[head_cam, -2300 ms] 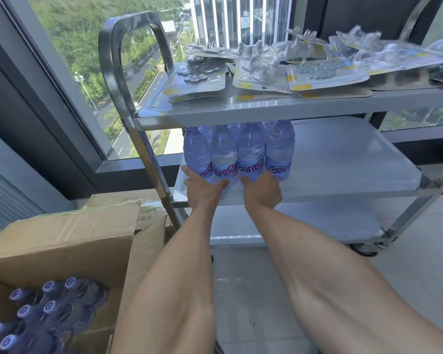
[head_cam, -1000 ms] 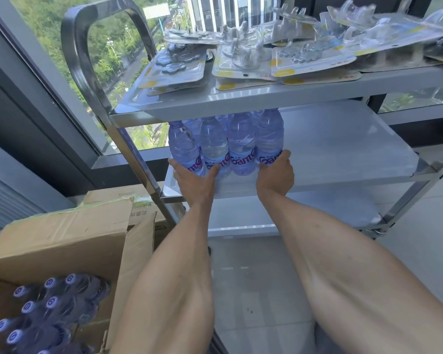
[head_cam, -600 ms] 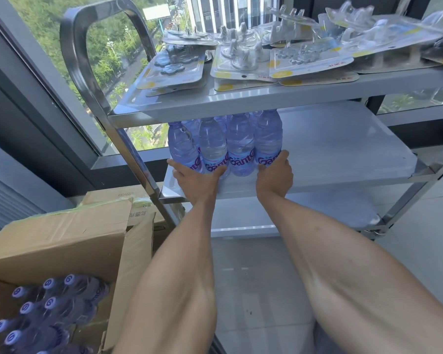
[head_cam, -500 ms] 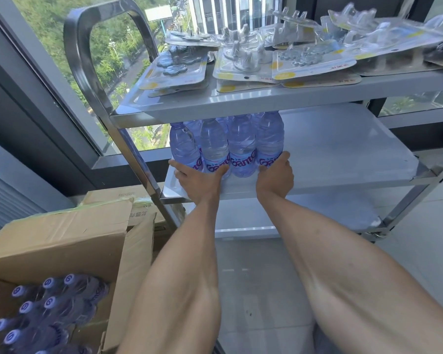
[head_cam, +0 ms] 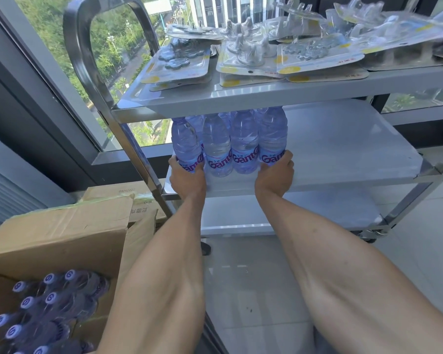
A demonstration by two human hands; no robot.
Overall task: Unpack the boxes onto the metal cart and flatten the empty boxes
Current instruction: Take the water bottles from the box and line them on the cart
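Note:
A shrink-wrapped pack of water bottles (head_cam: 228,146) with bluish labels stands on the left end of the metal cart's middle shelf (head_cam: 343,149). My left hand (head_cam: 187,177) grips the pack's lower left corner. My right hand (head_cam: 275,175) grips its lower right corner, fingers curled round the end bottle. An open cardboard box (head_cam: 62,241) sits at the lower left, holding more bottles (head_cam: 44,312) with purple caps.
Blister-packed items (head_cam: 253,54) cover the cart's top shelf. The cart's curved handle (head_cam: 87,47) rises at the left against a large window. Another taped box (head_cam: 118,194) lies behind the open one. The bottom shelf (head_cam: 279,215) and tiled floor (head_cam: 253,290) show below.
The pack has slid a little further onto the middle shelf since the earliest frame. My right hand moved from its front to its right corner, and both hands stay on it.

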